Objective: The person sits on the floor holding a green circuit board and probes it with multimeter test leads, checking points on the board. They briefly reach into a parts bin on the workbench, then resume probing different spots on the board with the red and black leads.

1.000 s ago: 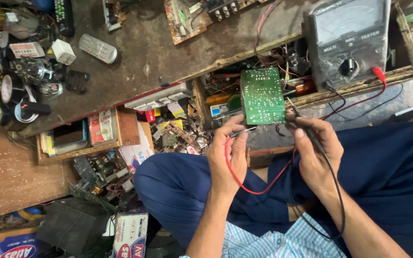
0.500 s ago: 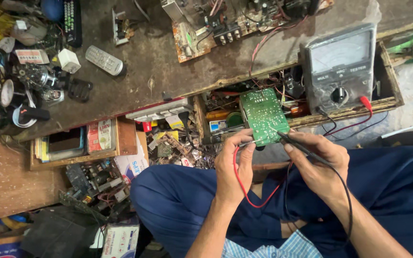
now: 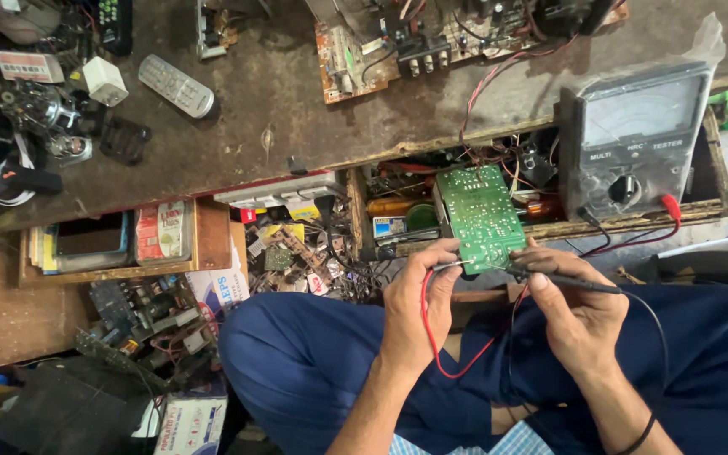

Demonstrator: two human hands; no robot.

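A dark, worn workbench [image 3: 297,109] fills the top of the head view, crowded with a grey remote control [image 3: 176,85], an opened brown circuit board [image 3: 398,42] and, at the right, a grey meter [image 3: 634,139] leaning in an open drawer [image 3: 541,226] full of parts. Compared with a second ago, the green circuit board [image 3: 480,217] sits a little lower and closer to the lap, tilted with its solder side up, and both hands have closed in on its near edge. The left hand [image 3: 414,307] pinches the board's corner and the red-wired probe [image 3: 448,266] together. The right hand [image 3: 579,307] grips the black probe [image 3: 562,282], tip touching the board, so the contacts look settled for a reading.
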